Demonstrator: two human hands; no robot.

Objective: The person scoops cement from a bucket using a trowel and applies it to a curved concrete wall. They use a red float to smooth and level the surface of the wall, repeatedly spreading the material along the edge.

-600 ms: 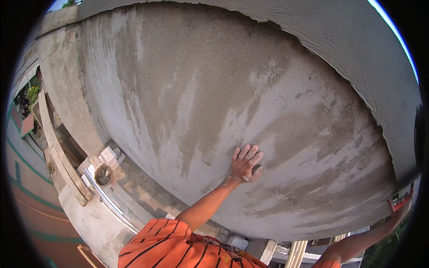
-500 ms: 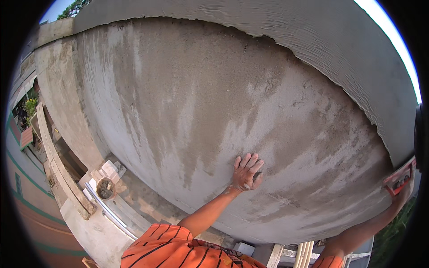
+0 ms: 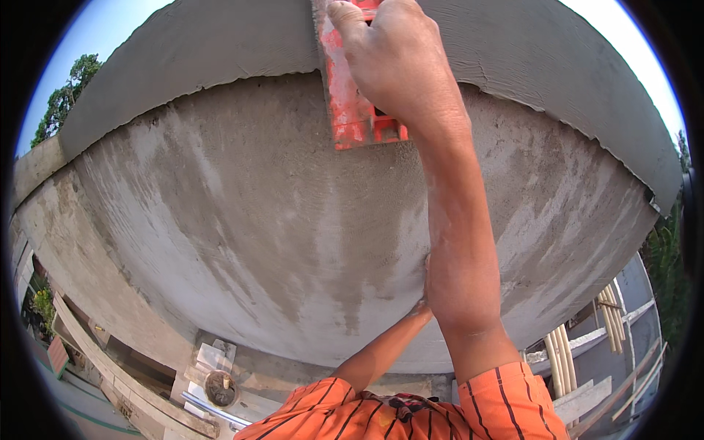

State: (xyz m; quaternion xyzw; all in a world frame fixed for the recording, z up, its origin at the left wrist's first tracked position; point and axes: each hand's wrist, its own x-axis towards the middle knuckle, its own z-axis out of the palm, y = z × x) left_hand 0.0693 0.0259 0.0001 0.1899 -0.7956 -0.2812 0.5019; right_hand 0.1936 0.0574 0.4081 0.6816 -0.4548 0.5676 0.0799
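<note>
My right hand is closed around the handle of a red plastering float. The float lies flat against the wall, across the ragged lower edge of a band of fresh grey plaster. Below that band the wall is rough, with damp brown patches and pale streaks. My right forearm crosses in front of my left hand, which is at the lower wall; only a sliver of it shows, and its fingers are hidden.
At the lower left a round bucket with grey mix in it stands beside pale blocks. Long boards run along the left. Bamboo poles and timber lie at the lower right.
My right hand has swung the float from the far right up to the top middle of the wall. My left hand, earlier spread on the wall, is now mostly hidden. The view has shifted.
</note>
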